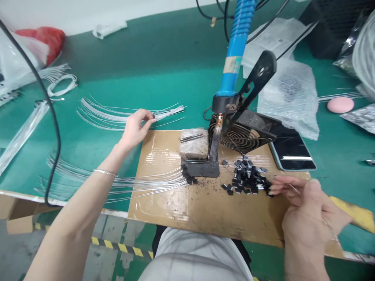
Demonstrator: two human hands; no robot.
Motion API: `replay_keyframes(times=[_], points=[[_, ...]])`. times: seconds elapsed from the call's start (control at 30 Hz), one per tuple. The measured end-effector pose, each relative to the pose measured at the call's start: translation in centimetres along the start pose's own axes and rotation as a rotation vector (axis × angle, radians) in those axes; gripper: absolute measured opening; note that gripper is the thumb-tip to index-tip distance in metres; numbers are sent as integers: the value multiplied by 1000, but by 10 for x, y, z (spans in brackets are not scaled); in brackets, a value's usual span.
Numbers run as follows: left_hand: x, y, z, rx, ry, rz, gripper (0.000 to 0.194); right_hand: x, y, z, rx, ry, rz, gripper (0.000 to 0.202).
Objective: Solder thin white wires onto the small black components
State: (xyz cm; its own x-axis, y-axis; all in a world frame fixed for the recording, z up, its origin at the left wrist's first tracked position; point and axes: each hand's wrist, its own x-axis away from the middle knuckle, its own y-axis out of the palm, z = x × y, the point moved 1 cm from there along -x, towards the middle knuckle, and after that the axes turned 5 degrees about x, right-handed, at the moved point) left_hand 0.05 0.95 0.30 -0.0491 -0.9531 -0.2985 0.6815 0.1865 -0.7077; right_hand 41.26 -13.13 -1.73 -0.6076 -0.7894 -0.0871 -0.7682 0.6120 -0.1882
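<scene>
My left hand (137, 127) pinches at the near right part of a fanned bundle of thin white wires (108, 115); a small dark spot shows at the fingertips. At the right edge of a heap of small black connector pieces (247, 175) is my right hand (307, 210), fingers curled round a thin metal rod (294, 189), mostly hidden by the hand. A second row of white wires (155, 181) lies on the cardboard (175, 210), their right ends in black pieces. Above stands a soldering iron with a blue handle (234, 66), clamped tip down.
A whitish block (193, 144) sits beside the iron's tip. Behind the heap are a black fan (243, 136) and a phone (293, 150). Bubble wrap (288, 93) and a pink oval object (340, 104) lie at right. A black cable (54, 113) hangs at left.
</scene>
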Motion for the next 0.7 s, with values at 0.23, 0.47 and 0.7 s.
replay_keyframes(times=[0.23,0.47,0.7], points=[[0,-6,9,211,-103,39,15,0,-1,3,10,7,-2,52],[9,-11,32,271,-149,47,15,1,-4,5,2,-14,-8,50],[16,-20,48,285,-156,74,15,2,-3,6,7,-6,-7,52]])
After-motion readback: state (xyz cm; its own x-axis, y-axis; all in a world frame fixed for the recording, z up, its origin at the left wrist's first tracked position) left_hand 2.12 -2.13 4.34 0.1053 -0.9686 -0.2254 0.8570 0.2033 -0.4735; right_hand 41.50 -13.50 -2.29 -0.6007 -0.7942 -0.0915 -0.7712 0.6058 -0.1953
